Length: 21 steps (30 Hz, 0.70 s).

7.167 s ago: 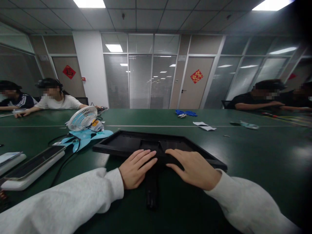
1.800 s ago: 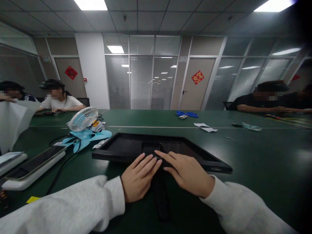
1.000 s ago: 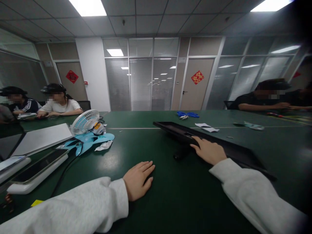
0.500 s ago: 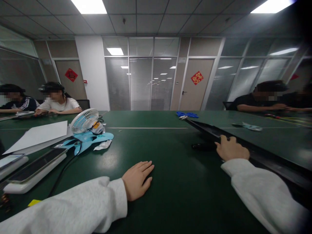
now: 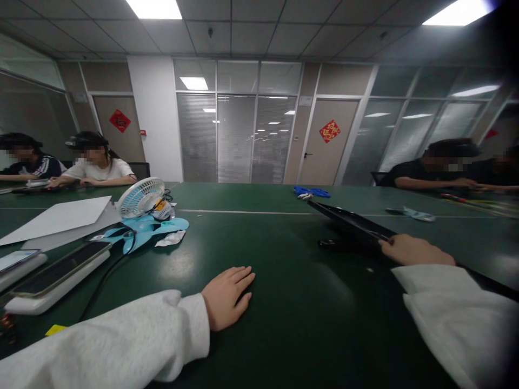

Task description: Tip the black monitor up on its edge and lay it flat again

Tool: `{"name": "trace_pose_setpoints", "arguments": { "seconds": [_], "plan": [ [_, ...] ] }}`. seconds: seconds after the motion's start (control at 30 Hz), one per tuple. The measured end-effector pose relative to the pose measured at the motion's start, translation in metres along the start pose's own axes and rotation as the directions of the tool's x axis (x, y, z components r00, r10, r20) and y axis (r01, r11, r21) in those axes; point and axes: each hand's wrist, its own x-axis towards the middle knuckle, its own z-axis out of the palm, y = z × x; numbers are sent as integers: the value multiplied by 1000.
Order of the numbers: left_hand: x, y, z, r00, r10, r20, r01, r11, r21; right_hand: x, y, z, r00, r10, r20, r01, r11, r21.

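Note:
My left hand (image 5: 229,298) lies palm down on the green table (image 5: 284,324), its fingers stretched out and holding nothing. On the right, a long black shallow panel (image 5: 348,222) with a raised rim runs slantwise across the table, its near part hidden by my right arm. My right hand (image 5: 419,251) is over this panel, its fingers closed. A thin dark strip (image 5: 377,235) shows at the fingertips; whether it is a held tool or part of the panel I cannot tell. A small black object (image 5: 328,244) is beside the panel's far end.
To the left are a white and blue fan (image 5: 140,197) on a light-blue base (image 5: 141,232), white paper (image 5: 57,219), a phone (image 5: 60,269) on a white block and a black cable (image 5: 101,289). Blue gloves (image 5: 312,192) lie farther back. Other people sit at both sides.
My right hand has moved to the right along the black panel and turned, its fingers now pointing left. My left hand has stayed almost still.

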Motion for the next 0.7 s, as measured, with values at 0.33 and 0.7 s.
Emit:
{"name": "trace_pose_setpoints", "arguments": {
  "seconds": [0.33, 0.7],
  "plan": [
    [0, -1, 4, 1000, -1, 14, 1, 1000, 1, 3, 8, -5, 998, 28, 64, -32, 998, 61],
    [-2, -1, 3, 1000, 8, -17, -8, 1000, 8, -4, 4, 12, 997, 33, -71, -34, 999, -4]
  ]
}}
